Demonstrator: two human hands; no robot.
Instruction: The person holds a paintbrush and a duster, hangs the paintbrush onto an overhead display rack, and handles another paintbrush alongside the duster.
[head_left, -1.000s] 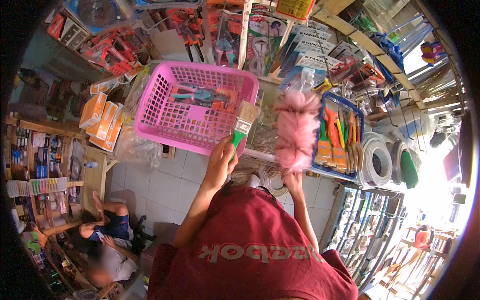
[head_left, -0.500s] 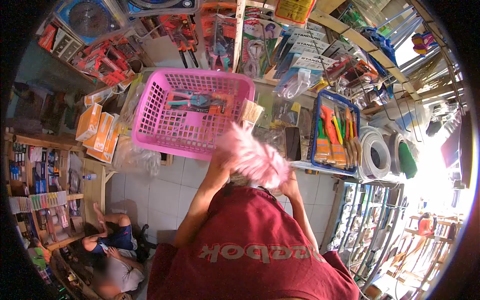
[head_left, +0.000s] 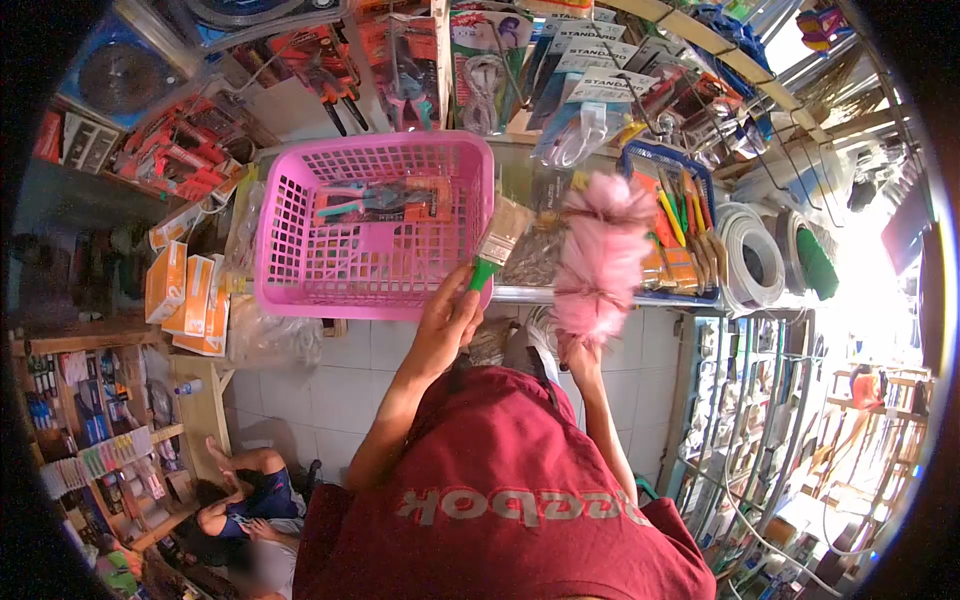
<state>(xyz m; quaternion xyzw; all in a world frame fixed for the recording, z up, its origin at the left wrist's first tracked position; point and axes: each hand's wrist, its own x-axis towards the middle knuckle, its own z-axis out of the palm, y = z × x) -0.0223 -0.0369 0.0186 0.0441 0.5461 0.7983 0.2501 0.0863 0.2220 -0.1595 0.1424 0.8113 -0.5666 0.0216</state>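
Note:
My left hand (head_left: pixel 447 322) is closed around the green handle of a paintbrush (head_left: pixel 497 244), its pale bristles angled up beside the right side of a pink plastic basket (head_left: pixel 378 312). Inside that basket lie packaged pliers (head_left: pixel 345 203) with teal handles. My right hand (head_left: pixel 580 358) grips the lower end of a fluffy pink duster (head_left: pixel 602 262). The duster stands upright in front of a blue tray (head_left: pixel 632 152) of paintbrushes (head_left: pixel 688 262) with orange and coloured handles, covering the tray's left part.
Coils of grey hose (head_left: pixel 750 258) lie right of the tray. Orange boxes (head_left: pixel 205 300) and clear plastic bags (head_left: pixel 265 330) are left of the basket. Packaged tools (head_left: pixel 600 85) hang above the counter. A person (head_left: pixel 255 500) sits on the floor at lower left.
The duster has swung right and upright, away from the paintbrush, and now covers part of the blue tray. My left hand and the brush handle have come into plain sight.

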